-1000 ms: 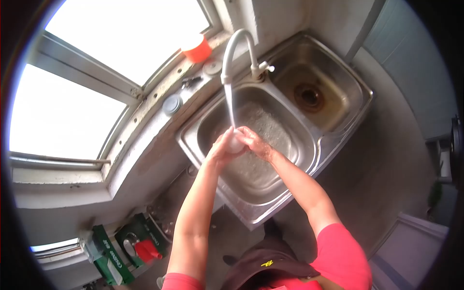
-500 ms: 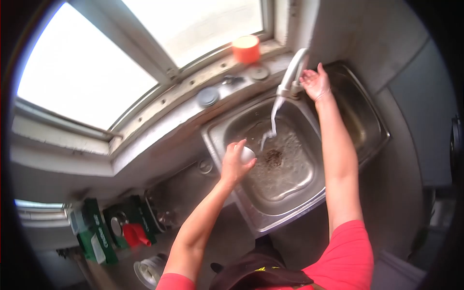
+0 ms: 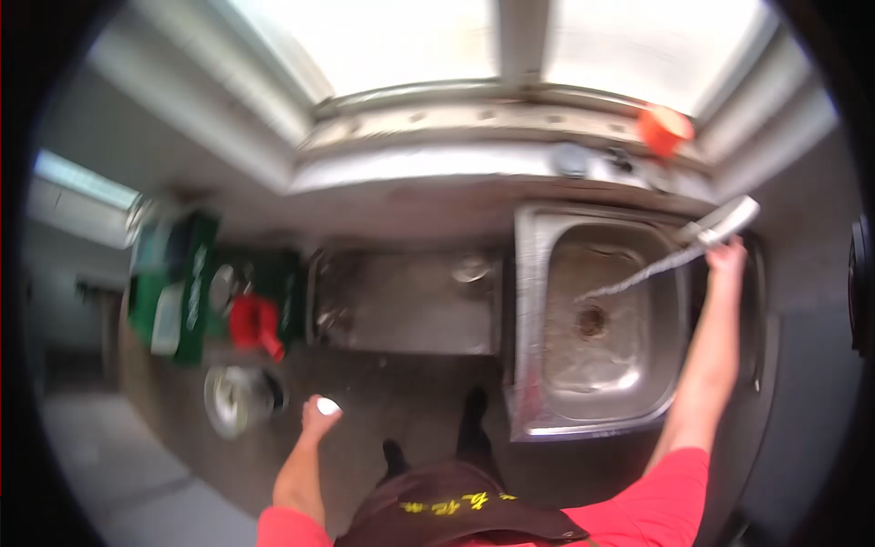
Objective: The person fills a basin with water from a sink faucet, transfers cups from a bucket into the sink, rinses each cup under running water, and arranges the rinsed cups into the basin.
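My left hand (image 3: 316,418) is closed on a small white rounded object (image 3: 328,407), held low over the floor, well left of the sink. Its exact kind is hard to make out. My right hand (image 3: 726,257) is raised at the white faucet (image 3: 729,221), fingers closed about its base, somewhat blurred. From the spout a stream of water (image 3: 643,275) runs slanting into the steel sink (image 3: 526,365). Dark bits lie around the drain (image 3: 591,320), and shallow water covers the basin floor.
A shallow metal tray (image 3: 401,305) adjoins the sink on the left. Farther left are green boxes (image 3: 196,292), a red plastic item (image 3: 255,324) and a whitish bucket (image 3: 228,399). An orange-lidded container (image 3: 665,130) and a grey lid (image 3: 571,160) sit on the windowsill.
My left hand has left the sink and moved left with the white object. My right hand, spread before, has closed at the faucet. The view has turned and shifted left; water still runs.
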Available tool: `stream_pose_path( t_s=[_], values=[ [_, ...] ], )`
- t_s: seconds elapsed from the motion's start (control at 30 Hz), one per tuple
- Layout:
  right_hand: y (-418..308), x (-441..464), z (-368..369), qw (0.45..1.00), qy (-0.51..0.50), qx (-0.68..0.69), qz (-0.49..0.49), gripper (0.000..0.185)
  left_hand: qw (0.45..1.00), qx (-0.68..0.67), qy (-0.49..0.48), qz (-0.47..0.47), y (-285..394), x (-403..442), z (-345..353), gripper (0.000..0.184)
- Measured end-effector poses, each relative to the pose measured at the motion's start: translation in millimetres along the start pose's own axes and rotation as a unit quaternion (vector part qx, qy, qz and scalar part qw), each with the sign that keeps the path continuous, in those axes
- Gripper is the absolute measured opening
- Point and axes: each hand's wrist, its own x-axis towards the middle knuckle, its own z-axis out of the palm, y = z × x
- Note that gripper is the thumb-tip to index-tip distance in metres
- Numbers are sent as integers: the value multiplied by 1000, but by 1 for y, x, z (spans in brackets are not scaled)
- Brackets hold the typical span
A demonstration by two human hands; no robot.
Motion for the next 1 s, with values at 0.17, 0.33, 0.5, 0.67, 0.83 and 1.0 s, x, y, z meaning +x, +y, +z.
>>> stream_pose_path(
  t_s=[0.17,0.33,0.5,0.67,0.83,1.0],
  values=[
    [4,-5,-2,992,-97,7,-77,39,898,-218,138,-355,-186,-57,-17,74],
    [65,-107,-3,969,109,-130,-179,52,684,-540,230,-434,-248,-117,-65,69],
    [218,-388,89,911,-101,-282,-283,18,496,-712,308,-389,-343,-139,-48,63],
    [439,-697,146,881,-308,-349,86,24,300,-840,338,-302,-438,-128,-25,47],
    [606,-969,128,459,-682,-431,373,35,231,-908,304,-174,-495,-100,-9,37],
    [709,-1151,96,334,-770,-463,286,54,246,-936,169,-185,-509,-73,-55,43]
  ],
)
